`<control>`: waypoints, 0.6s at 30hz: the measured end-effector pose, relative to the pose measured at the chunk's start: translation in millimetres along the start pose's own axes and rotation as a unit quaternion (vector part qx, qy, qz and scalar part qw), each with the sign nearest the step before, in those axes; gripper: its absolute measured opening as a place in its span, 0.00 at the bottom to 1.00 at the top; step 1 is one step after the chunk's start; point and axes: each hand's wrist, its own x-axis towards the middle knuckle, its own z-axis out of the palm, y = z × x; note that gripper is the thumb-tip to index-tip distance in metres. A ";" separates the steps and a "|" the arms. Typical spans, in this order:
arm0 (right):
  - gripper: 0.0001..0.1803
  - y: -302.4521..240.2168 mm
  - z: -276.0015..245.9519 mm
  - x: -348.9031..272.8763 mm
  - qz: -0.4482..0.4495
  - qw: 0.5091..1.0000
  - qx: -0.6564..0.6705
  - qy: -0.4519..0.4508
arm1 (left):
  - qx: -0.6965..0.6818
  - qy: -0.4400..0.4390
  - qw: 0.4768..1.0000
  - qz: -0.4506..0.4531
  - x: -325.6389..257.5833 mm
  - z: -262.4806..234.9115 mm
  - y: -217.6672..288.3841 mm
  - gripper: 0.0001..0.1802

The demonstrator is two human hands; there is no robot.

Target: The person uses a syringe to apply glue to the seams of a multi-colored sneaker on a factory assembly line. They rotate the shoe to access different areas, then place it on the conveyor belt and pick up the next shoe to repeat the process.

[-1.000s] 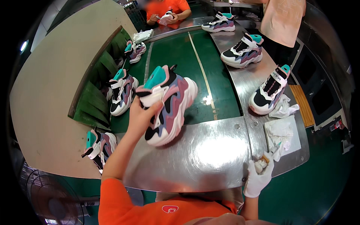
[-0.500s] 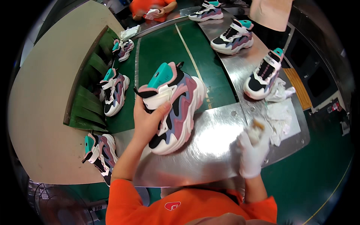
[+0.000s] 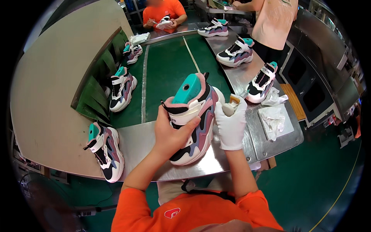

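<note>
A chunky sneaker (image 3: pixel 208 121) in white, black, pink and purple is tilted in front of me, with a teal shoe last (image 3: pixel 188 89) filling its opening. My bare left hand (image 3: pixel 170 133) grips it round the ankle, thumb across the white strap. On my right hand (image 3: pixel 232 129) is a white glove. Its fingers close round a small off-white wad with a brown end (image 3: pixel 232 106), whose kind I cannot make out. That hand is right up against the sneaker's sole edge; whether they touch is hard to tell.
Similar sneakers stand at left (image 3: pixel 106 152), on the green belt (image 3: pixel 164 77) by a flap curtain (image 3: pixel 91 98), and along the right metal ledge (image 3: pixel 262 83). White cloths (image 3: pixel 275 121) lie at right. A co-worker in orange (image 3: pixel 166 15) handles a shoe beyond; another person stands far right.
My gloved right hand has come left and up from the ledge to the sneaker's side with the small wad. The sneaker in my left hand has shifted slightly right in view.
</note>
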 end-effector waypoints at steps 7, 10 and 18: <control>0.28 9.9 -37.0 7.9 0.084 0.990 0.106 0.028 | 0.080 0.037 0.996 -0.022 39.0 3.6 -20.4 0.30; 0.26 29.5 -71.2 7.7 0.092 0.988 0.103 0.061 | 0.153 0.052 0.987 -0.026 79.1 -5.0 -40.7 0.32; 0.26 88.8 -118.2 -16.8 0.071 0.987 -0.132 0.050 | 0.442 0.077 0.892 -0.048 199.3 -96.4 -164.6 0.35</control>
